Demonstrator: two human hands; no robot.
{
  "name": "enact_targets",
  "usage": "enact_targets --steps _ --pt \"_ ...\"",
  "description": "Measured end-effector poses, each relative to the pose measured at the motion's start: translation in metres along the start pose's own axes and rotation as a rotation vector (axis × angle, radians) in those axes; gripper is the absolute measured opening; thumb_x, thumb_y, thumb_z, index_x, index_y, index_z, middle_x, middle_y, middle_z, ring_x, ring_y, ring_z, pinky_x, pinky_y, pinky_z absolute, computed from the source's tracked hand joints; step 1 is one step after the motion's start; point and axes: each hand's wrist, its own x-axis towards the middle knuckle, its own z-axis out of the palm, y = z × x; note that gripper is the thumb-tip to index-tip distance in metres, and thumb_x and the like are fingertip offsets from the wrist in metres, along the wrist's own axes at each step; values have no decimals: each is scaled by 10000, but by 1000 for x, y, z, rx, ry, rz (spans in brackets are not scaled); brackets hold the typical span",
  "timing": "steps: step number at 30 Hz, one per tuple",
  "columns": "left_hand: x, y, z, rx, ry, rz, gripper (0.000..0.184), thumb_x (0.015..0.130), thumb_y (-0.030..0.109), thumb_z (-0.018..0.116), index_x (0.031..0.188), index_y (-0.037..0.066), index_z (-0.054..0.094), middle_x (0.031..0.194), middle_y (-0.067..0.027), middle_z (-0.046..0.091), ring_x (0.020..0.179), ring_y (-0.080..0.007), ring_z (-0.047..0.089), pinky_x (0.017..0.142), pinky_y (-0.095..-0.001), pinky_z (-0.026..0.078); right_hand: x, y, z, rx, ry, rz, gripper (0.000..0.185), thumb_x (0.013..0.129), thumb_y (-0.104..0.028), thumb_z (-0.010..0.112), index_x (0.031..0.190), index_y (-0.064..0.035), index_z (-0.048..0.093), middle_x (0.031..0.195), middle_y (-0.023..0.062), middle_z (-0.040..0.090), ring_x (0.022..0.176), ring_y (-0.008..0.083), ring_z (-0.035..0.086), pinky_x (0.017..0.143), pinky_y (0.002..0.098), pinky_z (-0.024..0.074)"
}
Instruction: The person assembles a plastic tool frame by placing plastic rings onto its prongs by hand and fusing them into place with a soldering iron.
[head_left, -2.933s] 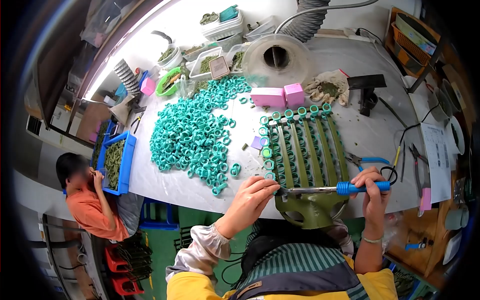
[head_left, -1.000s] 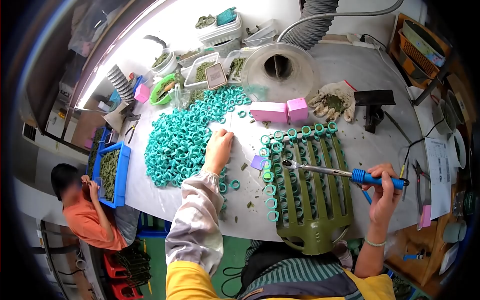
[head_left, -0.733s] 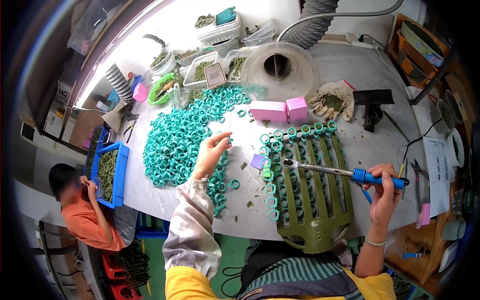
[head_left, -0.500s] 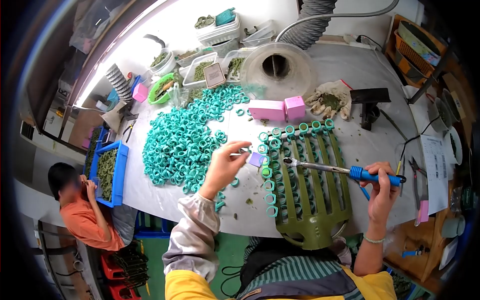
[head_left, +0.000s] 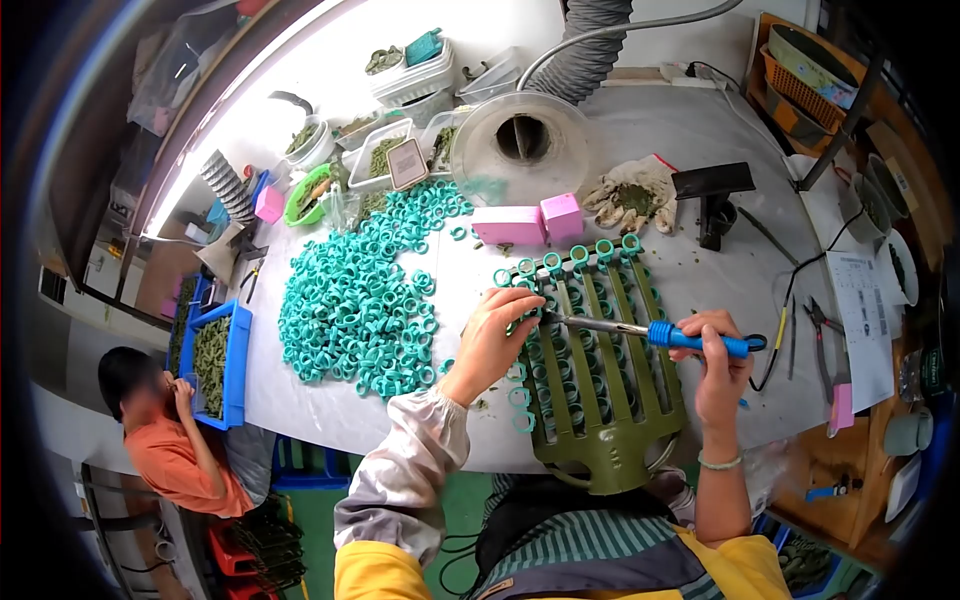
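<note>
My right hand (head_left: 712,360) grips a soldering iron (head_left: 655,333) by its blue handle, with the metal shaft pointing left. Its tip meets the fingertips of my left hand (head_left: 500,330). That hand is closed in a pinch at the left edge of an olive-green comb-shaped frame (head_left: 612,450); what it holds is hidden by the fingers. Teal rings (head_left: 580,256) line the frame's top edge and its long bars. More rings (head_left: 520,397) run down its left side. Left of my left hand lies a large heap of loose teal rings (head_left: 355,310).
Pink blocks (head_left: 508,225), a dirty glove (head_left: 635,195) and a black stand (head_left: 713,190) sit behind the frame. A clear funnel hood (head_left: 470,145) joins a grey hose. Pliers (head_left: 822,340) lie right. A person in orange (head_left: 180,450) sits left by a blue tray (head_left: 240,350).
My left hand has moved right, onto the frame's left edge. The soldering iron has moved left with my right hand, its tip now at my left fingertips. The view has shifted slightly.
</note>
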Motion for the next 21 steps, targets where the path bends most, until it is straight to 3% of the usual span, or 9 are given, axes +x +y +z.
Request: enact_targets --steps 5,6,10,13,15,21 --pt "-1 4 -4 20 -17 -8 312 827 15 753 1135 62 730 1157 -84 704 1073 -308 622 932 -400 511 0 -14 -13 -19 7 -6 214 996 -102 530 902 46 653 947 144 639 693 172 635 590 277 568" --pt "1 2 -5 37 -8 39 304 841 16 748 1141 61 725 1096 -86 702 1048 -269 634 907 -372 517 0 -16 -14 -4 10 0 217 995 -106 531 896 44 652 941 143 636 687 170 630 572 273 560" --pt "-2 -21 -39 -177 161 -268 199 883 -9 698 1078 30 696 984 -71 664 964 -163 637 832 -306 514 -1 -21 -16 -20 33 18 231 988 -119 527 863 30 651 918 139 624 674 169 621 514 265 537" --pt "-39 -77 -68 505 47 -301 223 836 40 726 1041 69 642 1003 -106 656 933 -309 619 838 -394 500 -3 -23 -17 -24 38 16 235 985 -128 527 858 27 649 909 137 618 679 169 619 512 264 536" --pt "-54 -87 -71 515 25 -290 243 843 26 711 1072 68 644 978 -116 646 977 -340 614 840 -418 502 -3 -24 -14 -20 34 15 236 982 -132 528 855 25 647 905 136 615 686 169 618 513 263 535" --pt "-70 -98 -68 406 -42 -386 339 887 16 649 1221 61 616 1124 -181 644 1067 -393 619 878 -442 506 -6 -26 -13 -33 31 17 238 980 -145 535 853 22 648 912 132 616 744 181 629 517 274 546"
